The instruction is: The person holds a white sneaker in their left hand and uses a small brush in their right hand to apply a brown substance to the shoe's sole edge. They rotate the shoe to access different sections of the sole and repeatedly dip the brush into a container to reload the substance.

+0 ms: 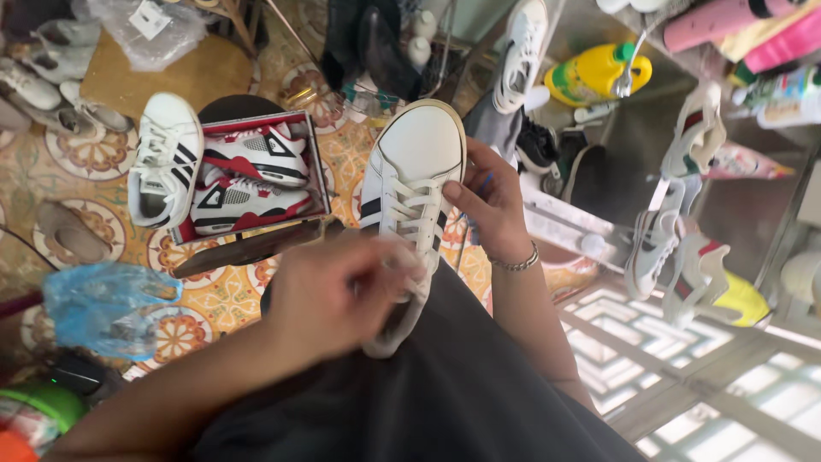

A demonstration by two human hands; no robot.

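A patterned tile floor [214, 295] in orange and cream spreads under a clutter of footwear. On it sits an open cardboard shoebox [318, 162] with a red rim, holding a pair of white, red and black high-top sneakers [252, 180]; a white low sneaker with black stripes [164, 158] lies just beside the box. A crumpled blue plastic bag [103, 304] rests at the left. Over the person's dark-clad lap, a white leather sneaker [410, 197] with a smooth rounded toe, cream sole edge, black side stripes and white laces points away from the camera. The left hand [338, 295], blurred, is closed about the laces near the shoe's tongue. The right hand [487, 201], a chain bracelet [517, 263] at its wrist, pinches a lace at the shoe's right edge.
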